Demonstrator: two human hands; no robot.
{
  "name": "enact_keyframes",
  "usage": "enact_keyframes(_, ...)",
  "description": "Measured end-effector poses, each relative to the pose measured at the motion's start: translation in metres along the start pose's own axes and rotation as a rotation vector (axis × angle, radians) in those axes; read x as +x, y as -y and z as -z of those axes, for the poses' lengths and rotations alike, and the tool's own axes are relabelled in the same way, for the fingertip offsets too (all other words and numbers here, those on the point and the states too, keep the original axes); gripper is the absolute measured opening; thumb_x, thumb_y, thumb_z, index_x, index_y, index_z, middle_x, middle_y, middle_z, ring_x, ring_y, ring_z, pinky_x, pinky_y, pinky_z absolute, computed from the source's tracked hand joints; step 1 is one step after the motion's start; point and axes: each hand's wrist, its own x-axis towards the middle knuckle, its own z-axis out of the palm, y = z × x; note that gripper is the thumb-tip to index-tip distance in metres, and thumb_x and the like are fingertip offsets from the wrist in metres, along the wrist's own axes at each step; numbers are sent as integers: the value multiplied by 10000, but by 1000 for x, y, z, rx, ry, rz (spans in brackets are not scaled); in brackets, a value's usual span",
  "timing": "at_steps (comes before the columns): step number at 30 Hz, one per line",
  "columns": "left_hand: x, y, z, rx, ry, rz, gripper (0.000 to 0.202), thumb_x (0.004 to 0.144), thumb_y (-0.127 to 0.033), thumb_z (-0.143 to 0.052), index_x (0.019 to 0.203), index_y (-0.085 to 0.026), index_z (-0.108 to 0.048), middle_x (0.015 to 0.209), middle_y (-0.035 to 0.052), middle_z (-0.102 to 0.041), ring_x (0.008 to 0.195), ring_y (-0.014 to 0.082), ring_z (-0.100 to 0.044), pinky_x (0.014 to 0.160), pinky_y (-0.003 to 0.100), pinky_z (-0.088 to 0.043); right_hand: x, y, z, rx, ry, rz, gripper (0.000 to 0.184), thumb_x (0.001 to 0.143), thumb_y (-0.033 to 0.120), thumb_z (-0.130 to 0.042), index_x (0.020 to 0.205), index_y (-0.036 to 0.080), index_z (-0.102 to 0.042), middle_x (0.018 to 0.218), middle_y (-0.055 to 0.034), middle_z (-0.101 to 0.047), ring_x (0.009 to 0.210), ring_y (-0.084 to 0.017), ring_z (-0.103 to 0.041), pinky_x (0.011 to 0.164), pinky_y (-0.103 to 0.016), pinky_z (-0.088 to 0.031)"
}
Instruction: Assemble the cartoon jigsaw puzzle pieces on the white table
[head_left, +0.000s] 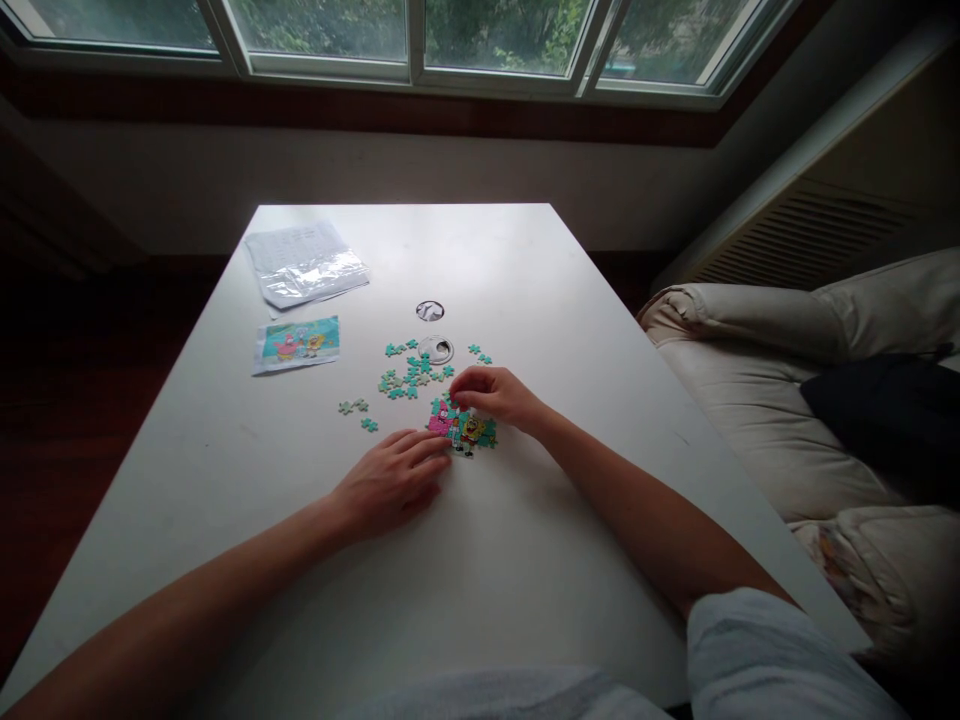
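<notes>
A partly joined jigsaw puzzle (472, 430) with pink, yellow and teal cartoon figures lies flat on the white table. My left hand (394, 475) rests palm down at its left side, fingers stretched out and fingertips touching its lower left edge. Over the puzzle's upper edge, my right hand (499, 393) has thumb and fingers pinched together. Whatever is between those fingertips is hidden. Several loose teal and pale green puzzle pieces (411, 378) are scattered just beyond both hands. A few more pieces (368, 425) lie beside the left hand's fingers.
On the white table (555, 600), a cartoon picture sheet (304, 343) and papers in a clear plastic bag (307, 262) lie at the left. Two small round silvery objects (436, 349) are beyond the pieces. A cream sofa (757, 400) borders the right, with windows (495, 40) behind.
</notes>
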Motion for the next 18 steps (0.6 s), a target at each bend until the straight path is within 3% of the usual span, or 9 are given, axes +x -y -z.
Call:
enact_keyframes(10,1,0,2,-44,65,-58,329,952,-291,-507,1264,-225,-591,1481,76,-529,1336,251,-508,1197,456,-327,-3,7,-6,-99,-7,3,276,793,419,-752,900,166,-724,796,-15,-687,727,-136,-593,698,-281,-475)
enact_keyframes(18,1,2,1,-61,52,-69,330,949,-285,-515,1264,-230,-596,1466,82,-543,1331,244,-517,1196,451,-335,-2,5,-7,-91,-7,-2,284,796,431,-746,896,170,-695,790,-4,-665,708,-128,-566,678,-268,-457)
